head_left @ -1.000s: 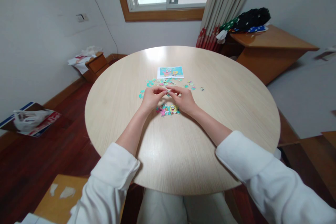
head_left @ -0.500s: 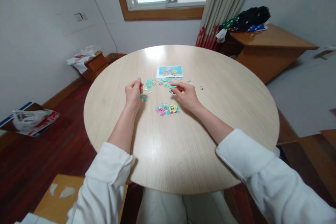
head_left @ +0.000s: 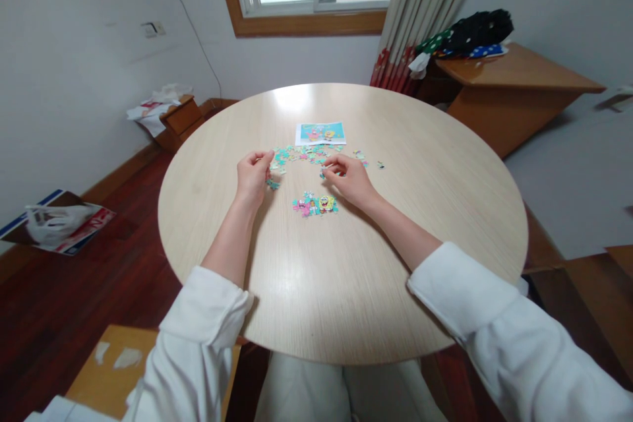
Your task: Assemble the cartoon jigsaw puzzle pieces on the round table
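A round pale wooden table (head_left: 346,290) carries a small joined patch of jigsaw pieces (head_left: 315,204) at its middle. Several loose teal and pink pieces (head_left: 301,155) lie just beyond it, in front of a printed reference picture (head_left: 320,133). My left hand (head_left: 253,176) hovers at the left edge of the loose pieces, fingers curled in a pinch; what it holds is too small to name. My right hand (head_left: 349,179) rests right of the joined patch, fingertips pinched on a small puzzle piece (head_left: 324,173).
A wooden desk (head_left: 514,89) with dark dotted cloth (head_left: 469,31) stands at the back right beside a curtain (head_left: 420,13). A low wooden box with papers (head_left: 171,112) sits by the left wall. A plastic bag on a flat box (head_left: 54,224) lies on the dark floor.
A second ago both hands met over the joined patch. My left hand then moved left to the edge of the loose pieces, and my right hand drew slightly right and curled its fingers.
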Demonstrator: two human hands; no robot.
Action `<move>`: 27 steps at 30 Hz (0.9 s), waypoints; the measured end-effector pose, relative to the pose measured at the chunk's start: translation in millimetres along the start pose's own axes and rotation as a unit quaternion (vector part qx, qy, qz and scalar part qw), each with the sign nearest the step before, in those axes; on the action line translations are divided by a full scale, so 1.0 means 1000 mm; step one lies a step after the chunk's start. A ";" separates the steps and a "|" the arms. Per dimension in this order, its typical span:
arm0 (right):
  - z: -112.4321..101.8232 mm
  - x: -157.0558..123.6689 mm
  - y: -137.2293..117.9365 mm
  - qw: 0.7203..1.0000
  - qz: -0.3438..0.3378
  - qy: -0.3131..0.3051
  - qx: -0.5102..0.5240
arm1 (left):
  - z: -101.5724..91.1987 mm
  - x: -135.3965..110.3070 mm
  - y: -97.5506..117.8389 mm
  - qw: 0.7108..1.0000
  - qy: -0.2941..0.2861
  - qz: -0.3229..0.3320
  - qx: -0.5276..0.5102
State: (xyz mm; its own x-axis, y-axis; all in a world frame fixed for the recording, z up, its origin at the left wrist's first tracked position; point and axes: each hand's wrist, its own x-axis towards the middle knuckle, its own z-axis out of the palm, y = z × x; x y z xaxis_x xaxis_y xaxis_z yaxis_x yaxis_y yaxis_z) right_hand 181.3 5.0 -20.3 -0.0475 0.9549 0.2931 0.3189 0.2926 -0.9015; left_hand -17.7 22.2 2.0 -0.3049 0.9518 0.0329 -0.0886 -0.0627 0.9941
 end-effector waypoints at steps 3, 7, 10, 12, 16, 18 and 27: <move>0.000 0.000 0.001 1.000 0.013 -0.013 -0.003 | -0.001 0.000 0.000 1.000 0.007 0.002 -0.001; 0.002 -0.002 0.002 0.999 0.029 -0.035 0.013 | -0.005 0.004 -0.005 1.000 0.025 -0.002 0.009; 0.003 -0.003 0.004 0.997 0.031 -0.067 0.037 | -0.008 0.007 -0.009 0.999 0.044 -0.003 0.009; 0.002 -0.003 0.005 0.995 0.034 -0.081 0.050 | -0.010 0.009 -0.010 0.999 0.049 0.000 0.002; 0.002 -0.003 0.005 0.993 0.035 -0.094 0.057 | -0.011 0.010 -0.012 0.999 0.053 -0.002 -0.008; 0.001 -0.003 0.005 0.992 0.035 -0.103 0.061 | -0.011 0.011 -0.012 0.999 0.052 -0.002 -0.008; 0.001 -0.006 0.003 0.990 0.045 -0.117 0.068 | -0.014 0.014 -0.017 0.999 0.047 -0.007 -0.010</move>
State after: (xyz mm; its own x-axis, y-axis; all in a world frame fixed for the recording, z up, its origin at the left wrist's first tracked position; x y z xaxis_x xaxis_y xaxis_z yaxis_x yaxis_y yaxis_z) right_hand 181.8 0.5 -24.5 -0.2467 0.9586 0.1420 0.2024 0.1942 -0.9598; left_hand -33.5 32.3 -16.3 -0.3920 0.9199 0.0088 -0.1124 -0.0574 0.9920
